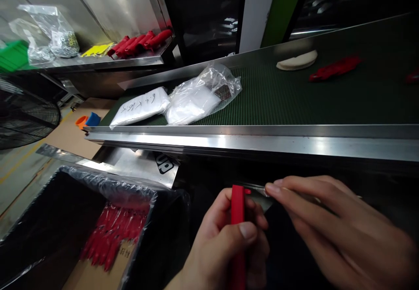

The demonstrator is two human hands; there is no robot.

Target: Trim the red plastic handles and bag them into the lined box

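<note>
My left hand (214,246) is wrapped around a long red plastic part (238,205) with a flat, squared face, held upright with the thumb across it. A small red nub sticks out at its upper right side. Close by on the right, my right hand (334,224) pinches a thin, shiny strip (260,188) between thumb and fingertips. The strip reaches toward the red nub; whether it is a blade or clear plastic I cannot tell. The lower end of the red part is hidden by my left hand.
A green conveyor belt (262,102) carries plastic bag packs (193,102), a pale curved piece (297,61) and a red part (335,68). At lower left, a lined black bin (150,220) holds several wrapped red parts. A fan (26,111) stands left; red pieces (140,43) lie on a shelf.
</note>
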